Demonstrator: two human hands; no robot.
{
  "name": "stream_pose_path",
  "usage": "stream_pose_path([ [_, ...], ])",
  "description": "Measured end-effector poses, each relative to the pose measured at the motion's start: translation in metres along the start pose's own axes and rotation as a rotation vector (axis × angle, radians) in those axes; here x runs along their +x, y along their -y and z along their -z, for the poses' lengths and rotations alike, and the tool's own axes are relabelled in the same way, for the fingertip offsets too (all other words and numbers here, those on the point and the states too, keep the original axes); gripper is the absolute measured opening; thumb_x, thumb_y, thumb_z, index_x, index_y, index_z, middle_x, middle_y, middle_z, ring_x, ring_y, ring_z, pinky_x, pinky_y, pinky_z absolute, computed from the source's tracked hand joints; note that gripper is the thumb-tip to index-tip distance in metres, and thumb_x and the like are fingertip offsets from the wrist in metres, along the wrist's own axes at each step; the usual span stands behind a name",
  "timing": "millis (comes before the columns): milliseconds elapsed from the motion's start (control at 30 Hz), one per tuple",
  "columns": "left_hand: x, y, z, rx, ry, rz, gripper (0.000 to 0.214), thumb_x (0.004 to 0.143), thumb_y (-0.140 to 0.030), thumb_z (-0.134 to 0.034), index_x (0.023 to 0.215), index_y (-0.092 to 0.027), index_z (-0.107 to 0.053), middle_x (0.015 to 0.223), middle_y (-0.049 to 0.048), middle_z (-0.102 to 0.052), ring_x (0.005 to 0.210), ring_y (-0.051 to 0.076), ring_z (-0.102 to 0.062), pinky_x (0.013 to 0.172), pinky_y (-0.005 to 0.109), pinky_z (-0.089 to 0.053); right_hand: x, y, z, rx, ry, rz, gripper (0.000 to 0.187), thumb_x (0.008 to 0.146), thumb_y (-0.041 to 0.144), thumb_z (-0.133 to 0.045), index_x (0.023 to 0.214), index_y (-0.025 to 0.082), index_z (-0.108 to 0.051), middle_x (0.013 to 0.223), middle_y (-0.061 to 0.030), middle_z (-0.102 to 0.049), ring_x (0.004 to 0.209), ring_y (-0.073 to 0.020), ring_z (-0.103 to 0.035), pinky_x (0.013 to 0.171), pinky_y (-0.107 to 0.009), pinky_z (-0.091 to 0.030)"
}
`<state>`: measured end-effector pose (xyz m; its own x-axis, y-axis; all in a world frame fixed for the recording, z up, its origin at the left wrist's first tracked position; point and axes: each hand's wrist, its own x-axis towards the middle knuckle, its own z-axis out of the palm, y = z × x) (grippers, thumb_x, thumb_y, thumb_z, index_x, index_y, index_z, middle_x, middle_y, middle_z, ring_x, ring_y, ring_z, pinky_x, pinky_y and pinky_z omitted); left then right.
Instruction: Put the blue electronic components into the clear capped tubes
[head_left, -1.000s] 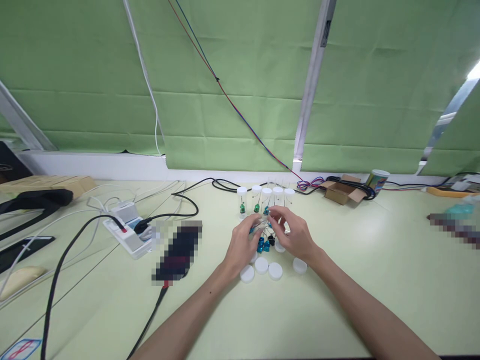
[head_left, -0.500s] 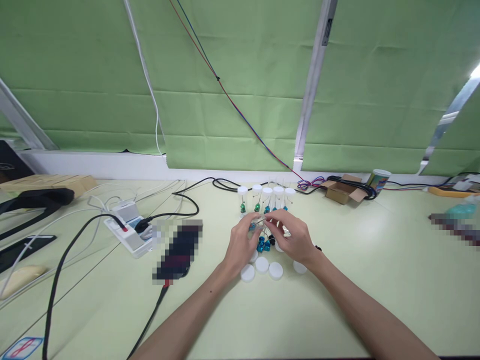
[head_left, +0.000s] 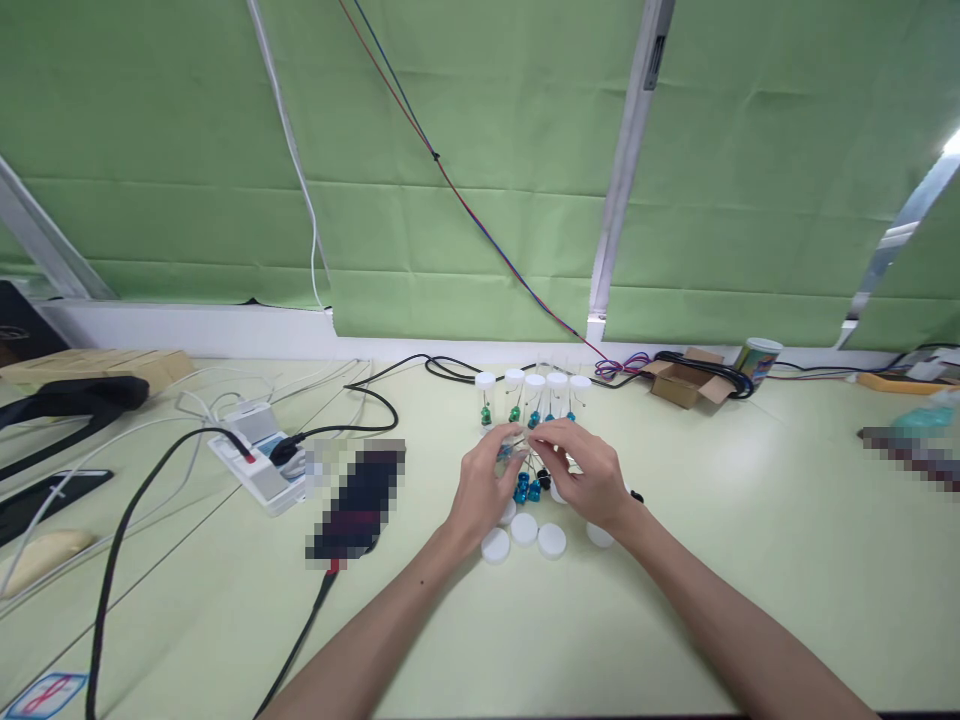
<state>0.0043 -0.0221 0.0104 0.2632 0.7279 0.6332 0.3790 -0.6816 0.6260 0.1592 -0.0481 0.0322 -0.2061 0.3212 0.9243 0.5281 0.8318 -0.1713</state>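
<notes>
My left hand is closed around a small clear bottle, tipped so its mouth points right. Something blue shows inside the bottle, partly covered by my fingers. At the mouth, my right hand pinches a thin wire; the fingertips hide its end. Just below both hands lie several blue pieces with thin wires and a black piece. Nearer to me are several round white caps. Behind my hands stands a row of clear bottles with white caps, holding green or blue wired pieces.
A phone-like dark device, blurred, with a cable lies left of my hands. Further left are a white power strip, cords and a black phone. At the back right sit an open cardboard box and a can.
My right fingers have shifted very slightly at the bottle's mouth, and the bottle's tilt looks a little different. Everything else stays where it was.
</notes>
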Motion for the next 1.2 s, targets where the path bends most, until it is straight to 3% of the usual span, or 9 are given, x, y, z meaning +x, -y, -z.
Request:
stream_pose_path([
  [367, -0.001, 0.001, -0.001, 0.005, -0.065, -0.014, 0.022, 0.087, -0.022, -0.052, 0.109, -0.022, -0.054, 0.105, 0.0039, -0.066, 0.093, 0.017, -0.062, 0.084, 0.029, -0.047, -0.005, 0.002, 0.002, -0.016, 0.026, -0.032, 0.032, 0.085, 0.011, -0.057, 0.114, 0.024, -0.059, 0.094, -0.0086, -0.058, 0.07, -0.0155, -0.058, 0.054, -0.028, -0.052],
  [600, 0.002, -0.01, -0.002, -0.308, -0.315, 0.044, 0.025, 0.086, -0.029, -0.058, 0.104, -0.022, -0.043, 0.104, 0.0063, -0.064, 0.1, 0.018, -0.063, 0.088, 0.033, -0.048, -0.004, -0.004, 0.004, -0.046, -0.078, -0.065, 0.027, 0.088, 0.012, -0.052, 0.111, 0.022, -0.058, 0.095, -0.0091, -0.056, 0.067, -0.0146, -0.055, 0.05, -0.027, -0.048],
  [667, 0.004, -0.008, -0.002, -0.398, -0.378, 0.129, 0.028, 0.086, -0.031, -0.057, 0.105, -0.023, -0.038, 0.101, 0.0066, -0.064, 0.101, 0.018, -0.063, 0.088, 0.034, -0.048, -0.004, -0.009, 0.006, -0.057, -0.078, -0.084, 0.024, 0.088, 0.011, -0.051, 0.108, 0.022, -0.059, 0.093, -0.0088, -0.057, 0.07, -0.0155, -0.055, 0.054, -0.027, -0.048],
  [833, 0.011, 0.002, 0.001, -0.536, -0.215, 0.33, 0.031, 0.084, -0.04, -0.058, 0.101, -0.022, -0.04, 0.084, 0.0033, -0.065, 0.082, 0.017, -0.067, 0.081, 0.035, -0.051, -0.004, -0.023, 0.015, -0.113, -0.043, -0.189, 0.015, 0.093, 0.016, -0.046, 0.098, 0.019, -0.059, 0.08, -0.0058, -0.06, 0.066, -0.0153, -0.053, 0.06, -0.028, -0.044],
  [933, 0.012, 0.001, 0.003, -0.567, -0.222, 0.338, 0.03, 0.085, -0.042, -0.056, 0.1, -0.023, -0.039, 0.078, -0.0007, -0.062, 0.073, 0.015, -0.067, 0.075, 0.033, -0.051, -0.005, -0.033, 0.021, -0.164, 0.029, -0.255, 0.018, 0.095, 0.022, -0.043, 0.087, 0.018, -0.059, 0.071, -0.0034, -0.059, 0.06, -0.0135, -0.05, 0.061, -0.027, -0.041],
  [1033, 0.011, -0.003, 0.005, -0.434, -0.228, 0.305, 0.03, 0.084, -0.041, -0.056, 0.102, -0.023, -0.04, 0.073, -0.0031, -0.059, 0.071, 0.015, -0.064, 0.072, 0.029, -0.048, -0.006, -0.043, 0.027, -0.247, 0.153, -0.322, 0.029, 0.096, 0.028, -0.04, 0.073, 0.019, -0.054, 0.062, -0.0007, -0.054, 0.053, -0.0121, -0.045, 0.056, -0.025, -0.035],
  [1200, 0.01, -0.001, 0.006, -0.181, -0.219, 0.232, 0.025, 0.086, -0.037, -0.054, 0.105, -0.024, -0.044, 0.072, -0.0045, -0.053, 0.066, 0.012, -0.055, 0.068, 0.025, -0.043, -0.008, -0.059, 0.039, -0.475, 0.519, -0.477, 0.034, 0.092, 0.033, -0.043, 0.061, 0.02, -0.047, 0.056, 0.0, -0.054, 0.052, -0.0131, -0.045, 0.051, -0.025, -0.026],
])
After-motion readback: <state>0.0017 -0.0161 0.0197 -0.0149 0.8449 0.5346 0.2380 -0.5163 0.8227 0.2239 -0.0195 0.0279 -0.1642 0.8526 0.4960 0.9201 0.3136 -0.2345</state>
